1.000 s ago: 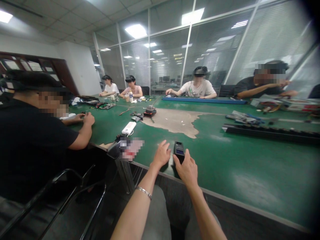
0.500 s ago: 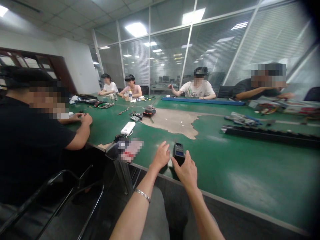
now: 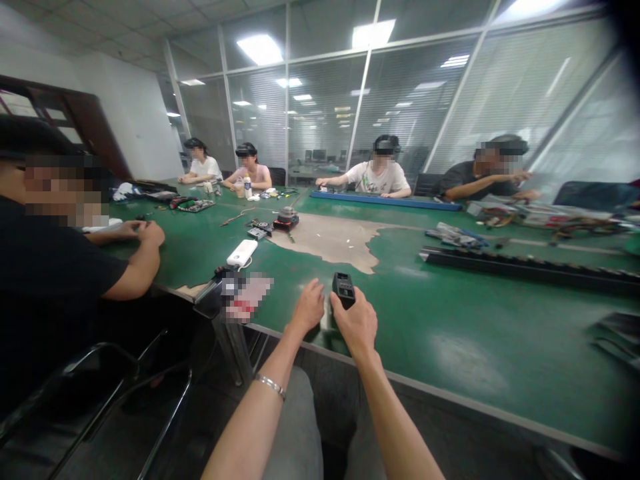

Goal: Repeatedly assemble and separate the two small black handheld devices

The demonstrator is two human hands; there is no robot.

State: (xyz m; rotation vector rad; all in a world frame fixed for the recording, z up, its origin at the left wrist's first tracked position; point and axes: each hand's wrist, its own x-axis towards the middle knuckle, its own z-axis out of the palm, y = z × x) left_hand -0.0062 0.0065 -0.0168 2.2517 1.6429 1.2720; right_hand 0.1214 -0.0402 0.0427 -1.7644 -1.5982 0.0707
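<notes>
My right hand (image 3: 357,321) grips a small black box-shaped device (image 3: 343,287) from its near and right sides, thumb on the left. Openings or a panel show on its upper face, too small to read. My left hand (image 3: 309,308) is just left of the device, apart from it, fingers loosely bent and holding nothing I can see. Both hands are over the near edge of the green table (image 3: 430,320). A pale patch shows on the tabletop between them; I cannot tell if it is glare.
A pixelated packet (image 3: 249,297) and a white power bank (image 3: 243,253) with a cable lie to the left. Beyond are a brown worn patch (image 3: 330,237) and a black-and-red part (image 3: 286,219). A long black rail (image 3: 500,265) lies right. A person (image 3: 55,253) sits close at left; several others sit across.
The device has tipped, so its upper face shows more, and my right hand wraps it more closely. The view has shifted right. The white-shirted person across has lowered a raised hand to the table.
</notes>
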